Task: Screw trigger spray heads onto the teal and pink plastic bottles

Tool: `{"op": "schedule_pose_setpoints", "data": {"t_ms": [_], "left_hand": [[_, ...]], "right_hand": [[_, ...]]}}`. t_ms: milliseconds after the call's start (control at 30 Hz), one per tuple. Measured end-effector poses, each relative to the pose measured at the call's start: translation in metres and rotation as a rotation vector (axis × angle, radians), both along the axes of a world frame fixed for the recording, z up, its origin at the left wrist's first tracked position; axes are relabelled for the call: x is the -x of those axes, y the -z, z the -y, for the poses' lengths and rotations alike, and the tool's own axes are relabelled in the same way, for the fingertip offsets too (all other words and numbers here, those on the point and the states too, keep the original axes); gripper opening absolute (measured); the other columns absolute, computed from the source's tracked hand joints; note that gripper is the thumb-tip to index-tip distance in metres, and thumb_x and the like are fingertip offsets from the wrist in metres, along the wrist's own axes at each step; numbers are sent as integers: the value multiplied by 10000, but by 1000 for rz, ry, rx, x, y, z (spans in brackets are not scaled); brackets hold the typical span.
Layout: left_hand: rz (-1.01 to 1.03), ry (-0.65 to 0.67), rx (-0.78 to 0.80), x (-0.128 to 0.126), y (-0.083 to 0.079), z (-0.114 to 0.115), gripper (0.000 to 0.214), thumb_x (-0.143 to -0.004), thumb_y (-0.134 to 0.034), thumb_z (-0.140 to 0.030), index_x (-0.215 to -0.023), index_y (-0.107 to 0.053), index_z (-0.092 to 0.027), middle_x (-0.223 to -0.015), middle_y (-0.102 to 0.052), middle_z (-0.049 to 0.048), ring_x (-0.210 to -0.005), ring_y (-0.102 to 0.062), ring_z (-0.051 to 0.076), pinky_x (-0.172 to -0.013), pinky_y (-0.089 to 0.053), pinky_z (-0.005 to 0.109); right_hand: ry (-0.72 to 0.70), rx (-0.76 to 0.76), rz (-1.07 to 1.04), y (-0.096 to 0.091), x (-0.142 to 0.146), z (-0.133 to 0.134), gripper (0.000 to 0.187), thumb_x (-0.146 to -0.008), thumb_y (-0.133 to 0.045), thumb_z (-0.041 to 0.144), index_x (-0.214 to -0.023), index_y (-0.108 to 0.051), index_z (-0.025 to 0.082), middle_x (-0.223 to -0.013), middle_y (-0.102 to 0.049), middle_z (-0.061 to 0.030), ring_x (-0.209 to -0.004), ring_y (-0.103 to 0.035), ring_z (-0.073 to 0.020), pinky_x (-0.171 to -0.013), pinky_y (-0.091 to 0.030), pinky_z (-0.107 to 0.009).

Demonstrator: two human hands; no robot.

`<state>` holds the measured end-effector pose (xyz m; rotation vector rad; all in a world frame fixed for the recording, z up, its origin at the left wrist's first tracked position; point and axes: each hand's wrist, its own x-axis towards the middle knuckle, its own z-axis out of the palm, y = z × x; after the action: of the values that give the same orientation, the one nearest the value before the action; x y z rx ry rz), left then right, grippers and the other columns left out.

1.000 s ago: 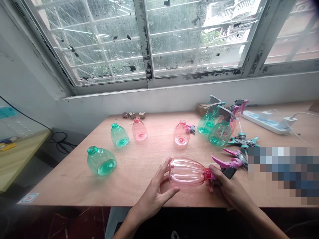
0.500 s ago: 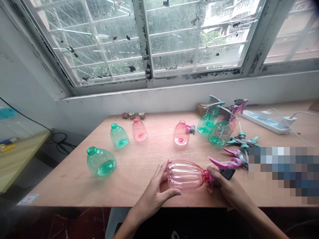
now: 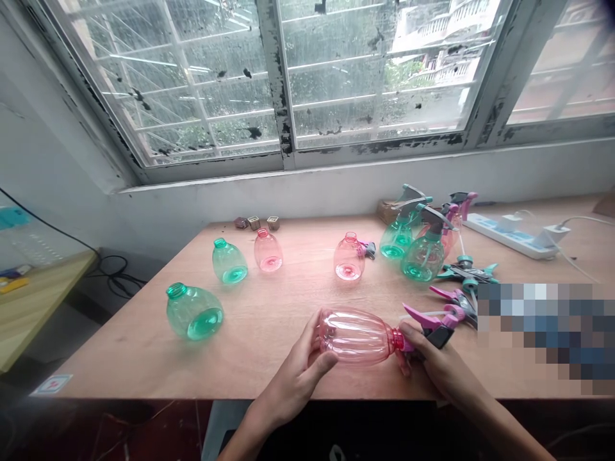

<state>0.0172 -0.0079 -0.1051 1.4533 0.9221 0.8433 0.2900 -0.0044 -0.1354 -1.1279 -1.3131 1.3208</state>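
Note:
A clear pink spray bottle (image 3: 358, 336) lies on its side just above the near part of the table, its neck pointing right. My left hand (image 3: 300, 371) is closed round its base, thumb along the near side. At the neck, my right hand (image 3: 432, 358) grips a pink-and-black spray head (image 3: 439, 330) that sits against the bottle's mouth. How far it is screwed on cannot be seen. Beyond my right hand lies a loose pink-and-grey spray head (image 3: 464, 304). An open pink bottle (image 3: 349, 259) stands farther back, with another spray head (image 3: 369, 250) lying beside it.
Two open green bottles (image 3: 195, 314) (image 3: 229, 262) and a pink one (image 3: 268, 251) stand at the left. Several bottles with spray heads, including a green one (image 3: 423, 256), cluster back right. Green-and-grey spray heads (image 3: 468, 272) lie near a white power strip (image 3: 514, 237). Small blocks (image 3: 254, 223) sit behind.
My left hand has closed in on the bottle's base, its thumb now resting against the side. The bottle has shifted slightly left; my right hand stays almost still at the neck.

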Motion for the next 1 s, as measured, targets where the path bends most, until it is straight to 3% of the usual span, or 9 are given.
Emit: {"op": "schedule_pose_setpoints", "data": {"t_ms": [133,267,333,533,633,800,1000], "left_hand": [[-79,-23,-80,-2,-2,-2,893,-868,-802,-403,-1611,-318,-300,-1700,-311,79,-1577,-234,362,-1306,-138,558],[10,3,-48,-3,0,-3,931,-894,-780,-324,-1627,-211,-386,-1697,-323,48,-1528,-361,337,-1281,-239,546],[24,7,-46,-3,1,-2,942,-902,-770,-306,-1628,-179,-411,-1709,-293,35,-1535,-352,324,-1286,-218,543],[-92,-9,-54,4,5,-1,1019,-880,-787,-413,-1651,-125,-324,-1746,-150,79,-1609,-94,340,-1307,-55,552],[-46,31,-45,6,7,-2,973,-923,-717,-480,-1658,-115,-270,-1734,-195,108,-1598,-143,359,-1310,-112,534],[-60,9,-49,4,6,-4,923,-921,-725,-466,-1648,-180,-302,-1713,-274,94,-1570,-243,376,-1304,-148,535],[-77,-10,-50,2,7,-4,1005,-897,-767,-418,-1649,-105,-345,-1740,-184,67,-1588,-213,314,-1314,-93,498]], "right_hand": [[2,-21,43,0,-1,0,603,-1021,-482,593,-567,-624,222,-569,-620,-16,-605,-575,-204,-707,-426,-335],[6,-21,73,3,-2,0,647,-1019,-452,623,-538,-618,223,-546,-616,-21,-604,-580,-208,-732,-433,-343],[4,-5,90,5,-3,1,662,-1017,-440,638,-534,-620,223,-548,-619,-25,-610,-583,-212,-733,-432,-345],[-4,39,168,4,-4,3,660,-982,-456,687,-532,-612,230,-575,-607,-26,-623,-552,-211,-702,-420,-336],[-19,32,215,1,-4,5,646,-940,-492,725,-547,-612,228,-595,-599,-29,-626,-521,-212,-647,-404,-330],[-9,15,227,-2,-3,7,628,-939,-498,719,-558,-615,233,-614,-596,-33,-642,-515,-219,-676,-416,-340],[-10,-1,215,-2,-3,6,582,-961,-507,662,-586,-615,230,-640,-582,-26,-669,-518,-220,-698,-429,-349]]}}
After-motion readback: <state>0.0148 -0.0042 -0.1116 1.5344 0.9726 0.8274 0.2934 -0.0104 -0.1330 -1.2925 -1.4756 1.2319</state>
